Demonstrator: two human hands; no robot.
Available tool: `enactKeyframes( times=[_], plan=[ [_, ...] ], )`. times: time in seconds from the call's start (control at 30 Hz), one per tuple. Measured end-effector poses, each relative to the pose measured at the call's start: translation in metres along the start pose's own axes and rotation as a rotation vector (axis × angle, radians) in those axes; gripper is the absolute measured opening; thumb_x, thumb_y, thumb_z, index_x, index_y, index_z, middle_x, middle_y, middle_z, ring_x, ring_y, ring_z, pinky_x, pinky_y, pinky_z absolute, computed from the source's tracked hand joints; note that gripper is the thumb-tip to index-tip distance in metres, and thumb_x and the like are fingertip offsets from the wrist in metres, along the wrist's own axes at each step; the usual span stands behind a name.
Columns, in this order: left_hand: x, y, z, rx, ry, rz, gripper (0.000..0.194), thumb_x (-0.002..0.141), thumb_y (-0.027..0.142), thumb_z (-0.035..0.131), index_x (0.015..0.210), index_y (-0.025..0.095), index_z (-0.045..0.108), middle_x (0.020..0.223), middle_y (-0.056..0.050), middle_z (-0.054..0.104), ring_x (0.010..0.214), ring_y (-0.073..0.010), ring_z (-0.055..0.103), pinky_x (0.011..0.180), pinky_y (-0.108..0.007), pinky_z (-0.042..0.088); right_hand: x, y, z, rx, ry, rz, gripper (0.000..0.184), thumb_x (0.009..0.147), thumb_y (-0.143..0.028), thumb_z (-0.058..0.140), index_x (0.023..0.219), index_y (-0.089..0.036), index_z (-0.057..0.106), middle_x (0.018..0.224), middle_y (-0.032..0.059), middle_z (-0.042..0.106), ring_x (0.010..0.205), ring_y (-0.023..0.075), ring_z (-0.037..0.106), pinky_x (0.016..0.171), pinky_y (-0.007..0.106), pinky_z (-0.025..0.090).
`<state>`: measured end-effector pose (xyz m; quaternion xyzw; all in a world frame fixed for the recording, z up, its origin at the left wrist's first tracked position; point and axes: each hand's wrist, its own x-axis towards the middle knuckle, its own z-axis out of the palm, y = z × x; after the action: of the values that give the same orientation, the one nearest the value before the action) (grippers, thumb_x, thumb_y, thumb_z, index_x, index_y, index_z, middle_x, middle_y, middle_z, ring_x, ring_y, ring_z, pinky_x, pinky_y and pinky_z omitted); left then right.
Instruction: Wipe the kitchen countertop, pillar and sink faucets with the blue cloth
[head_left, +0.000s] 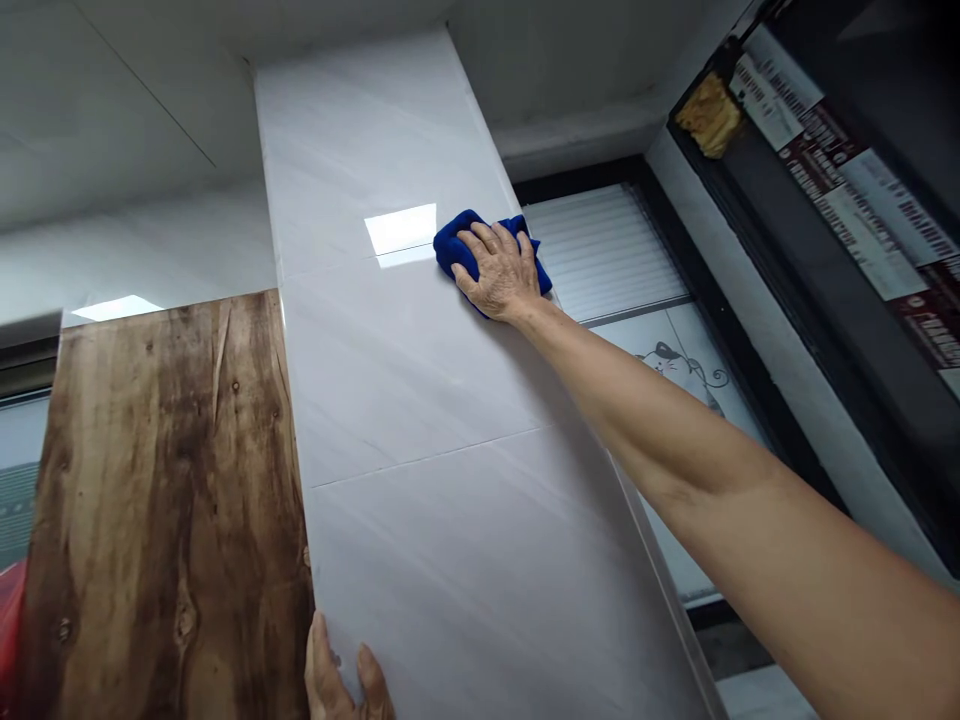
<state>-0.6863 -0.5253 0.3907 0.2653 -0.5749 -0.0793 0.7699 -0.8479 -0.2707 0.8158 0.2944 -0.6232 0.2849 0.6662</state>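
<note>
My right hand (501, 272) presses a folded blue cloth (452, 243) flat against a tall column faced with glossy white tiles (420, 370). The cloth lies near the column's right edge, just right of a bright light reflection. Its fingers are spread over the cloth, and the arm reaches in from the lower right. At the bottom, my left hand (351, 685) touches the column's left edge with its fingers apart and nothing visible in them. Most of that hand is cut off by the frame.
A brown wood-grain panel (172, 480) adjoins the column on the left, with something red (10, 630) at the far edge. To the right is a dark-framed window (607, 250) with a cat drawing. A dark surface with printed strips (840, 180) and a yellowish lump (709, 115) sits upper right.
</note>
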Motion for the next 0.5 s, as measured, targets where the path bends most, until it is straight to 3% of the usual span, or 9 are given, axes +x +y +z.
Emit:
enactKeyframes(
  times=[0.1, 0.2, 0.33, 0.4, 0.5],
  plan=[
    [0.001, -0.003, 0.0, -0.004, -0.048, 0.0, 0.062, 0.092, 0.044, 0.053, 0.151, 0.031, 0.037, 0.143, -0.011, 0.06, 0.104, -0.0301, 0.071, 0.069, -0.039, 0.059, -0.013, 0.006, -0.005, 0.013, 0.008, 0.008, 0.063, 0.094, -0.053, 0.033, 0.151, -0.024, 0.036, 0.163, 0.0057, 0.032, 0.15, 0.0319, 0.022, 0.123, 0.065, 0.015],
    [0.002, -0.001, 0.0, 0.007, -0.022, -0.031, 0.06, 0.092, 0.046, 0.053, 0.149, 0.032, 0.04, 0.142, -0.01, 0.06, 0.106, -0.0308, 0.07, 0.069, -0.039, 0.059, -0.031, 0.01, -0.007, 0.046, 0.061, -0.012, 0.062, 0.094, -0.052, 0.034, 0.15, -0.024, 0.039, 0.161, 0.0079, 0.036, 0.148, 0.0341, 0.027, 0.12, 0.068, 0.018],
    [0.004, 0.005, -0.002, 0.022, -0.038, -0.054, 0.061, 0.092, 0.049, 0.052, 0.149, 0.03, 0.04, 0.143, -0.011, 0.06, 0.107, -0.0334, 0.07, 0.065, -0.039, 0.056, -0.072, 0.002, -0.007, 0.066, 0.102, -0.052, 0.061, 0.094, -0.052, 0.038, 0.15, -0.028, 0.039, 0.159, 0.006, 0.039, 0.147, 0.0342, 0.029, 0.119, 0.068, 0.021],
    [0.005, 0.007, -0.004, 0.038, -0.06, -0.05, 0.061, 0.092, 0.05, 0.051, 0.149, 0.027, 0.041, 0.142, -0.013, 0.06, 0.102, -0.0337, 0.071, 0.06, -0.037, 0.053, -0.1, -0.01, -0.007, 0.075, 0.064, -0.119, 0.06, 0.093, -0.051, 0.041, 0.149, -0.029, 0.04, 0.159, 0.0037, 0.04, 0.147, 0.0326, 0.029, 0.12, 0.064, 0.021],
    [0.007, 0.006, -0.006, 0.036, -0.099, -0.029, 0.063, 0.093, 0.051, 0.048, 0.149, 0.024, 0.039, 0.142, -0.015, 0.06, 0.104, -0.0342, 0.071, 0.061, -0.038, 0.054, -0.155, -0.03, -0.008, 0.119, -0.042, -0.341, 0.058, 0.094, -0.049, 0.045, 0.148, -0.03, 0.042, 0.159, -0.0001, 0.041, 0.149, 0.0279, 0.028, 0.122, 0.056, 0.019]
  ],
)
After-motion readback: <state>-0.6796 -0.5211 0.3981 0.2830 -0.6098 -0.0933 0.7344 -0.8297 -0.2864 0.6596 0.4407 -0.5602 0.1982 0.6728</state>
